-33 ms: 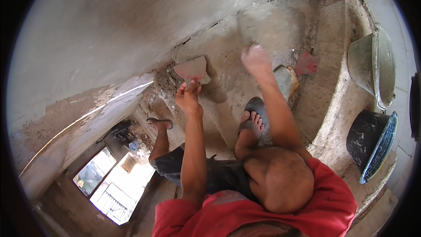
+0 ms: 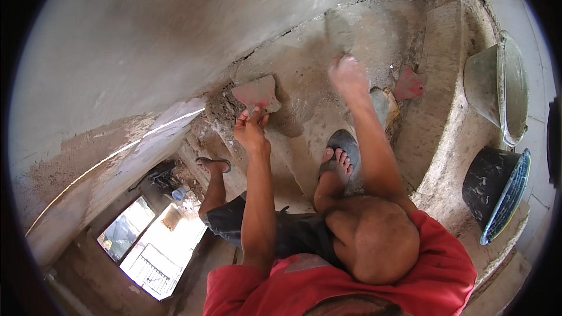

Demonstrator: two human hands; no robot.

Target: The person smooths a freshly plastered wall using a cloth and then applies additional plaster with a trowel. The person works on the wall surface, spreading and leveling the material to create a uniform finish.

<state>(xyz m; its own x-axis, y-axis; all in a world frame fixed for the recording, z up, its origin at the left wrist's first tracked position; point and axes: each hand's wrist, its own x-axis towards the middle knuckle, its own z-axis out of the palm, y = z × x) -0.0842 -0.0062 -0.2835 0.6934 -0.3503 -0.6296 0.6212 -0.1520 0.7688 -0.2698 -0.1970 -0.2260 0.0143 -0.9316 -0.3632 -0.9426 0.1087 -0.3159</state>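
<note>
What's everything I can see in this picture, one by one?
Trowel: one, reddish blade, held against the wall's base.
Second trowel: one, reddish, lying on the ledge.
Wall: one, grey plaster, upper left.
Grey basin: one, right edge.
Black bucket: one, blue rim, lower right.
Sandals: two, dark, on the feet.
Left hand: holds the trowel's handle.
Right hand: blurred, raised by the wall, grip unclear.

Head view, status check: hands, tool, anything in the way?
Left hand gripping red-smeared trowel at the wall base. Right hand blurred, on a grey float against the mortar. Another red trowel lying beside; two buckets off right.
</note>
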